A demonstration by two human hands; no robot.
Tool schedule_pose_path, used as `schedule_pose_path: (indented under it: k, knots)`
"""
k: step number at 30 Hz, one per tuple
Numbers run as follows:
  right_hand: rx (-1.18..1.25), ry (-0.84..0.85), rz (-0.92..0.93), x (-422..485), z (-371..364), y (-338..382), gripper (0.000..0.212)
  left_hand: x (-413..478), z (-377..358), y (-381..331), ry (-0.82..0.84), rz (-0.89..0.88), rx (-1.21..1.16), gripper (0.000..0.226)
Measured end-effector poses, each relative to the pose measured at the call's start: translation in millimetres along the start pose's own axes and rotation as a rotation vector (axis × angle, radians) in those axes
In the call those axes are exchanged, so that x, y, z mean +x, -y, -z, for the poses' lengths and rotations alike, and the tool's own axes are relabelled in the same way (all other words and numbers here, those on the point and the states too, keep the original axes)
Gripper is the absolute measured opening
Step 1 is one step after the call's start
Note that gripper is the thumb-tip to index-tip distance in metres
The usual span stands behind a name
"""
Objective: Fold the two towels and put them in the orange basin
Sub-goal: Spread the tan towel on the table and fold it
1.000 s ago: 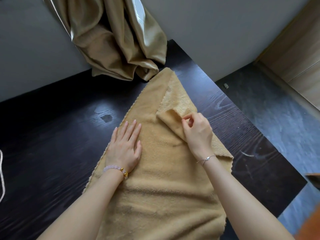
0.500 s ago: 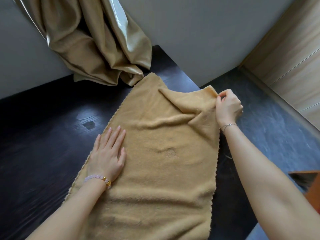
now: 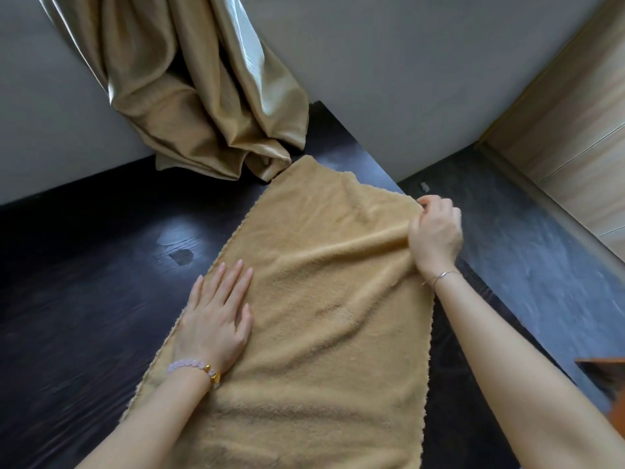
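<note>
Okay, quick notes:
- Your left hand (image 3: 216,316) lies flat with the fingers straight and close together. It presses on the left edge of the tan towel (image 3: 321,333).
- Your right hand (image 3: 436,231) has its fingers curled and pinches the towel's far right corner, at the table's right side.
- The tan towel is spread lengthwise on the dark wood table (image 3: 84,282). A raised wrinkle runs left from your right hand, and the near end is cut off by the frame.
- The towel's far left corner lies just beside the gold curtain (image 3: 203,96), whose hem is bunched on the table.
- There is a pink bead bracelet (image 3: 192,365) on your left wrist and a thin bangle (image 3: 443,275) on your right.
- The grey floor (image 3: 541,248) is to the right of the table.
- An orange-brown object (image 3: 605,370) sits at the right frame edge, mostly cropped, so you can't tell what it is.
</note>
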State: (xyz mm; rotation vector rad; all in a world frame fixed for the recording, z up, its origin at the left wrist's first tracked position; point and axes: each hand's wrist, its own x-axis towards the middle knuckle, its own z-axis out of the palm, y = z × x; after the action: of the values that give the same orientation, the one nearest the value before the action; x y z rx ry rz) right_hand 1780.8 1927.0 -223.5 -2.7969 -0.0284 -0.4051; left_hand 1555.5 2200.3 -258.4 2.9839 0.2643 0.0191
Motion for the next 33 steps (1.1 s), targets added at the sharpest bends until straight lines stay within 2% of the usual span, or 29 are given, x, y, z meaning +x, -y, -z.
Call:
schedule_pose_path:
  k: [2,4,7,9,12,14,17,23,27,29,33]
  knots:
    - [0.003,0.093,0.152,-10.3,-15.9,5.1,0.027,-0.3,0.4,0.0,0.000,0.002,-0.004,0.057]
    - [0.034,0.140,0.186,-16.6,-25.2,10.5,0.027,-0.1,0.6,0.1,-0.001,0.001,-0.007,0.057]
    - [0.026,0.050,0.189,-12.2,-26.7,26.3,0.029,-0.1,0.1,-0.5,0.001,0.000,-0.017,0.057]
    - [0.050,0.058,0.260,-5.0,-25.4,47.8,0.032,0.0,0.0,-0.4,0.001,0.002,-0.018,0.056]
    - [0.138,0.262,0.403,-0.4,-32.5,89.7,0.034,-0.6,1.0,-0.1,-0.002,0.004,-0.023,0.057]
    - [0.104,0.386,0.454,-3.5,-43.7,114.2,0.035,-0.9,1.8,-0.6,-0.003,-0.002,-0.035,0.057]
    - [0.019,0.437,0.487,-8.5,-60.2,138.7,0.040,-0.8,3.7,-1.5,-0.034,0.003,-0.085,0.056]
    - [-0.026,0.573,0.465,-6.6,-77.7,155.0,0.053,-1.8,6.0,-1.9,-0.080,-0.007,-0.164,0.055]
    - [-0.010,0.541,0.472,-9.7,-84.0,152.4,0.054,-1.9,3.6,-1.1,-0.045,0.000,-0.160,0.054]
    - [0.077,0.480,0.453,-6.6,-84.2,152.3,0.050,-1.6,4.4,-1.5,-0.038,0.002,-0.157,0.054]
    - [0.371,0.333,0.151,22.9,-75.8,163.0,0.036,-1.9,5.4,-1.7,-0.028,0.003,-0.159,0.053]
